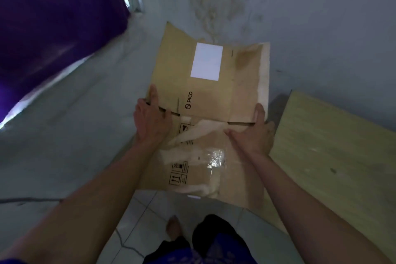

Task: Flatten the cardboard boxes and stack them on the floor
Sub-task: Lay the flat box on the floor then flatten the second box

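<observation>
A flattened brown cardboard box with a white label, a "PICO" print and torn clear tape is held in the air in front of me, above the floor. My left hand grips its left edge, thumb on top. On the right edge, my right hand holds it with the thumb on top near a slit between flaps. The box's upper flaps point away from me toward the wall. Its lower part hangs toward my legs.
A pale wooden board lies at the right, beside the wall. A bed with a grey sheet and a purple cover fills the left. White floor tiles and my bare foot show below.
</observation>
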A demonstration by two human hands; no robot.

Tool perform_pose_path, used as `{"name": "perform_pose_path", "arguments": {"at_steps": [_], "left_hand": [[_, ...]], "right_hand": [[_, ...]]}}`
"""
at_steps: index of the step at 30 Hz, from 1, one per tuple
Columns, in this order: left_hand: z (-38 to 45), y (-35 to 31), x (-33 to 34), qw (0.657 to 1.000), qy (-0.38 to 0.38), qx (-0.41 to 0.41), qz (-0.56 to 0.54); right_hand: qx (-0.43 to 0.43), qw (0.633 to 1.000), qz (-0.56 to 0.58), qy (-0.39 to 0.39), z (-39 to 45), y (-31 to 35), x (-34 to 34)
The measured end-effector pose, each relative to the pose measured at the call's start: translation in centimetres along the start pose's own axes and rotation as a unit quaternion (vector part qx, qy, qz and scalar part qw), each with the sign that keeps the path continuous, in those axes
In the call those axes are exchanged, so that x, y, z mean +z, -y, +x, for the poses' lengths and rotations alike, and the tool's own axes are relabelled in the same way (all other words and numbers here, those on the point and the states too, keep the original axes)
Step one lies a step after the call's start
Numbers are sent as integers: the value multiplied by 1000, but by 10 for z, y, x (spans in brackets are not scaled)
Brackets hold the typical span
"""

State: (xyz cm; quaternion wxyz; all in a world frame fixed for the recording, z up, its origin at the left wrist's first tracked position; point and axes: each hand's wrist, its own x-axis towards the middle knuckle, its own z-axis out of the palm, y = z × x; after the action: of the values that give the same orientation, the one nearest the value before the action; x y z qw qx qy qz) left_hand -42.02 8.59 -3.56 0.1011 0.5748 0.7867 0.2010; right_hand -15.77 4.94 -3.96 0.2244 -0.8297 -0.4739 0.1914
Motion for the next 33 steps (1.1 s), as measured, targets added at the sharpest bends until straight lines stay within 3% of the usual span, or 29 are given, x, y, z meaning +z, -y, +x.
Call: {"name": "perform_pose_path", "arguments": {"at_steps": [9,15,22,29,33], "left_hand": [[92,39,52,997,65,32,27],[168,58,124,992,105,47,45],[232,129,281,981,171,69,55],[252,221,495,958,259,114,42],[255,271,599,950,277,141,41]], "right_hand": [[86,996,32,13,45,36,90],[134,990,29,28,106,35,175],[185,982,23,0,158,-22,322],[276,957,92,13,182,-151,524],[271,960,74,7,198,-216,621]]}}
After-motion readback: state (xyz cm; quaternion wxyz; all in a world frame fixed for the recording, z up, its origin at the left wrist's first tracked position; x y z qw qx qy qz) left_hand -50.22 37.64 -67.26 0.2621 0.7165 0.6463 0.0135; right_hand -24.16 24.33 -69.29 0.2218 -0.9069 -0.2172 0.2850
